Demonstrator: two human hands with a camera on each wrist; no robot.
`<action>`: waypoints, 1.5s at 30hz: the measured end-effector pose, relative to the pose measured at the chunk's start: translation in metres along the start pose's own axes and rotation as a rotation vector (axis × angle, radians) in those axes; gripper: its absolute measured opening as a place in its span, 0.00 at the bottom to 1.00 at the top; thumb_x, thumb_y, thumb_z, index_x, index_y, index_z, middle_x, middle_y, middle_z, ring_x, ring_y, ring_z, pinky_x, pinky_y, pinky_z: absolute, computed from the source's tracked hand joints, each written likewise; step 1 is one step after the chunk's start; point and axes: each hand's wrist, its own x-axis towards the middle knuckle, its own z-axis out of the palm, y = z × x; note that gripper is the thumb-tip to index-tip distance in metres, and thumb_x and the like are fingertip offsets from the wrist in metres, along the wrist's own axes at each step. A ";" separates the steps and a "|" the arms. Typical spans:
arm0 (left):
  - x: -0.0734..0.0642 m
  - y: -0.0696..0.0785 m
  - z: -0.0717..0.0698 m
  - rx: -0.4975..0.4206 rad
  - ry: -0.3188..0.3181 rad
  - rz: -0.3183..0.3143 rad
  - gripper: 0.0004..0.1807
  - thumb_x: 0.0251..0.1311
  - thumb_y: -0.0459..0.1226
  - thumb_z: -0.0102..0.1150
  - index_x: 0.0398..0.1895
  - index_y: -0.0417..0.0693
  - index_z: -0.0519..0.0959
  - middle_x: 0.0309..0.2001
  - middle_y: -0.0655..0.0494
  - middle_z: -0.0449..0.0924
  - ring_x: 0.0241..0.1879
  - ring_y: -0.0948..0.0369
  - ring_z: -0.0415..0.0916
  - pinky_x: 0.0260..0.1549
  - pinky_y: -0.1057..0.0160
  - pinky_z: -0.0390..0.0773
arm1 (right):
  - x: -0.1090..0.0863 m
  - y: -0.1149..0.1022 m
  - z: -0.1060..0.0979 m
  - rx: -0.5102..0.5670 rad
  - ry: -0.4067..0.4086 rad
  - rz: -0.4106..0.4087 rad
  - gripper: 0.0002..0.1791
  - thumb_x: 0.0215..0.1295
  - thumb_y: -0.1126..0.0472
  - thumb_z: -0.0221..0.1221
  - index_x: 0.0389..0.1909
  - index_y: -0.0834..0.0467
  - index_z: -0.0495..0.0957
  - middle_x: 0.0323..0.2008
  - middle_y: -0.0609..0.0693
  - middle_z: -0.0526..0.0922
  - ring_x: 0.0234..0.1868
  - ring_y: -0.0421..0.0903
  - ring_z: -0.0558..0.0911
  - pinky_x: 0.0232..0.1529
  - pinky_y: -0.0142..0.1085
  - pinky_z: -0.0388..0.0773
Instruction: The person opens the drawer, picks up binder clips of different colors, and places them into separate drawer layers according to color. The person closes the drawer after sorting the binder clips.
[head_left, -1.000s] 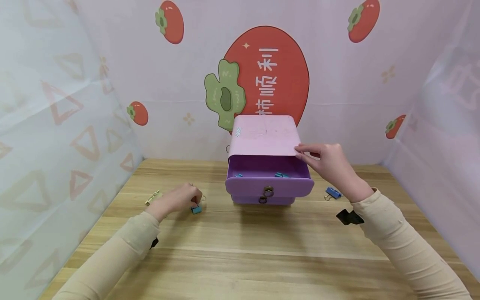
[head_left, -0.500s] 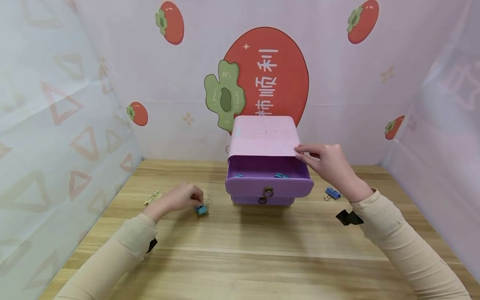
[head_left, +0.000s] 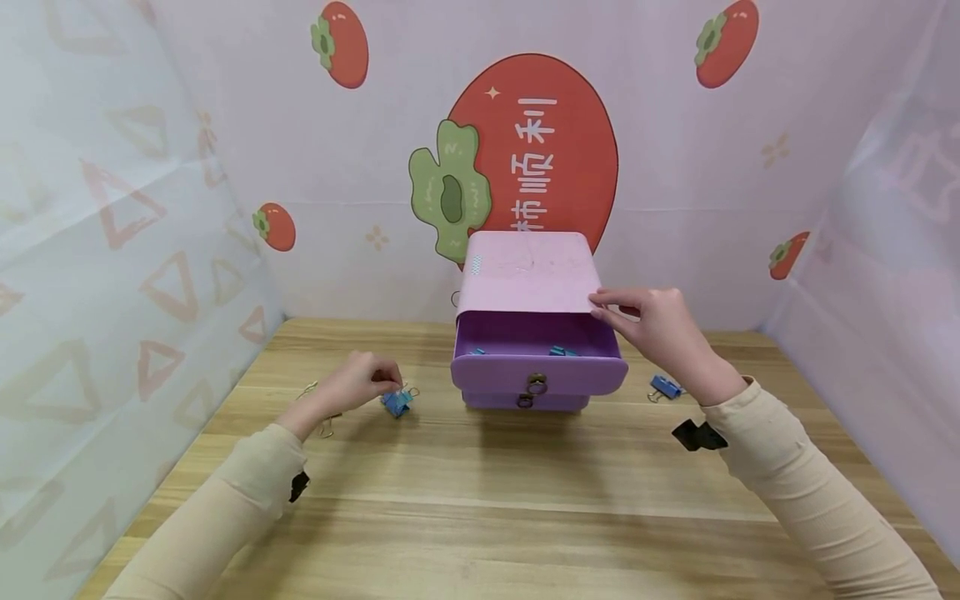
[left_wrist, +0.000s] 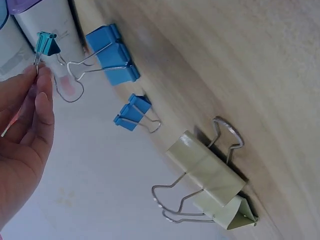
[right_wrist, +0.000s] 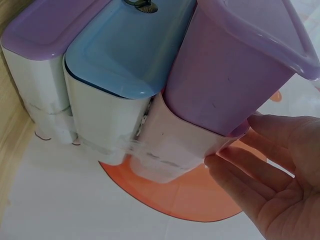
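Note:
My left hand (head_left: 352, 385) pinches a small teal binder clip (left_wrist: 49, 45) by its wire handle, above the table at left. Just below it lies a larger blue binder clip (left_wrist: 112, 57), with a smaller blue binder clip (left_wrist: 133, 112) nearby. My right hand (head_left: 663, 325) grips the right front edge of the pink top shell (head_left: 528, 275) of a small drawer cabinet, thumb and fingertips at the rim. The shell's purple drawer (head_left: 487, 375) is pulled out, with several teal binder clips (head_left: 562, 351) inside.
Two pale yellow binder clips (left_wrist: 205, 167) lie at the table's left side. Another blue binder clip (head_left: 666, 386) lies right of the cabinet, under my right forearm. Below the top drawer are a blue drawer (right_wrist: 130, 47) and another purple drawer (right_wrist: 50, 30). Printed cloth walls (head_left: 360, 275) surround the table.
My left hand has risen slightly with the teal binder clip, and the blue clip beneath now shows. My right hand and the drawer cabinet have stayed put.

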 end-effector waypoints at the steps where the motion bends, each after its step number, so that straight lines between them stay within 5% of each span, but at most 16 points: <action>1: 0.000 0.001 -0.002 0.013 0.030 0.013 0.03 0.58 0.31 0.62 0.28 0.46 0.83 0.26 0.51 0.83 0.24 0.65 0.76 0.23 0.69 0.75 | 0.000 0.000 0.000 -0.003 0.000 0.000 0.11 0.59 0.60 0.64 0.42 0.58 0.85 0.41 0.55 0.87 0.41 0.52 0.86 0.41 0.45 0.83; 7: 0.004 0.012 -0.014 0.099 0.211 0.117 0.03 0.55 0.31 0.64 0.27 0.46 0.84 0.25 0.57 0.83 0.24 0.68 0.76 0.24 0.69 0.77 | 0.000 0.001 0.001 -0.007 0.003 -0.001 0.11 0.60 0.60 0.64 0.42 0.58 0.86 0.41 0.55 0.86 0.41 0.52 0.86 0.41 0.46 0.83; 16: 0.012 0.047 -0.039 0.105 0.373 0.171 0.02 0.56 0.34 0.65 0.29 0.45 0.84 0.27 0.59 0.81 0.26 0.66 0.75 0.24 0.69 0.76 | 0.000 0.001 0.002 -0.013 0.017 -0.003 0.11 0.58 0.60 0.65 0.41 0.58 0.86 0.41 0.54 0.87 0.40 0.50 0.86 0.41 0.44 0.83; 26: 0.022 0.089 -0.052 0.096 0.563 0.360 0.02 0.54 0.31 0.66 0.30 0.47 0.85 0.28 0.60 0.81 0.25 0.68 0.73 0.24 0.71 0.75 | -0.001 0.001 0.001 -0.013 0.017 -0.004 0.11 0.58 0.60 0.65 0.42 0.58 0.86 0.41 0.55 0.86 0.41 0.51 0.86 0.40 0.44 0.83; 45: 0.049 0.136 -0.061 0.117 0.470 0.560 0.03 0.52 0.31 0.67 0.30 0.47 0.86 0.29 0.59 0.81 0.28 0.66 0.74 0.27 0.67 0.76 | 0.000 0.000 0.000 -0.013 0.005 0.011 0.12 0.58 0.60 0.66 0.42 0.58 0.86 0.41 0.55 0.86 0.41 0.51 0.86 0.41 0.44 0.83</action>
